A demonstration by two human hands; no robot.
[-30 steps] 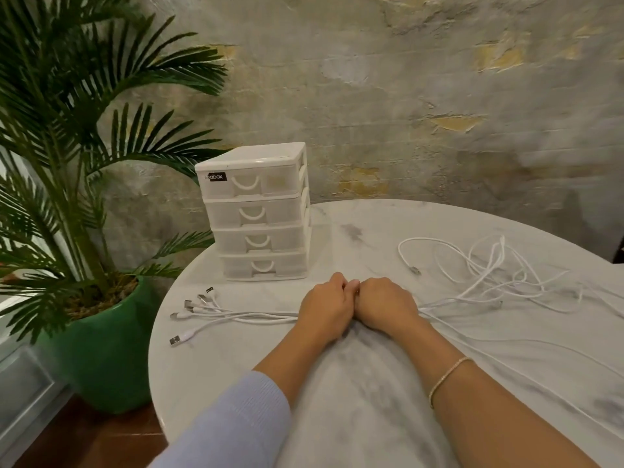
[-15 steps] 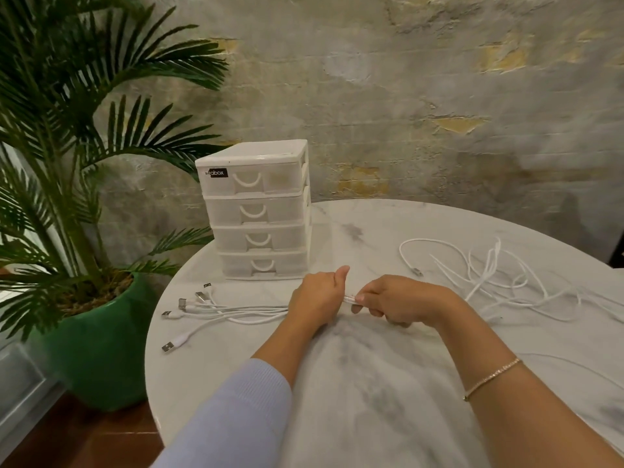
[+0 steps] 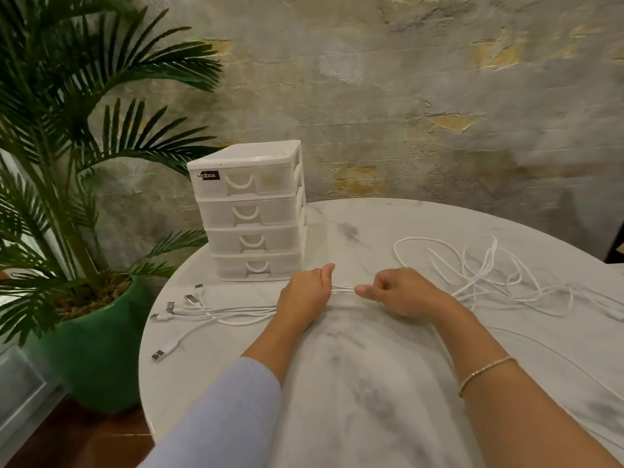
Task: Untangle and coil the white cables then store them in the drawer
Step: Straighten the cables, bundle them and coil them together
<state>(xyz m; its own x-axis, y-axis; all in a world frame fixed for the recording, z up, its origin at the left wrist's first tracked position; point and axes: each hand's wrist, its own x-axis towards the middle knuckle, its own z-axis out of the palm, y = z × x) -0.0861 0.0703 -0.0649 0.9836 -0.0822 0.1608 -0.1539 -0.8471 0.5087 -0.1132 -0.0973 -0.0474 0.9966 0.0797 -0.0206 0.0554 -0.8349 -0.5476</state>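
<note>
Gripping white cables (image 3: 342, 289) | left hand (image 3: 305, 295), right hand (image 3: 401, 292) | drawer unit (image 3: 251, 211) behind

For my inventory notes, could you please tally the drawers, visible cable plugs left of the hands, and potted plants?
Drawers in the white drawer unit: 4
Cable plugs left of the left hand: 5
Potted palm: 1
Total: 10

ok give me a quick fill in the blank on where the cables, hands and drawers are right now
1. Both hands, left hand and right hand, hold a bundle of white ____.
2. The drawer unit has ____ drawers, all closed.
3. The cables' connector ends lie to the ____ of the hands.

Missing words: cables; four; left
</note>
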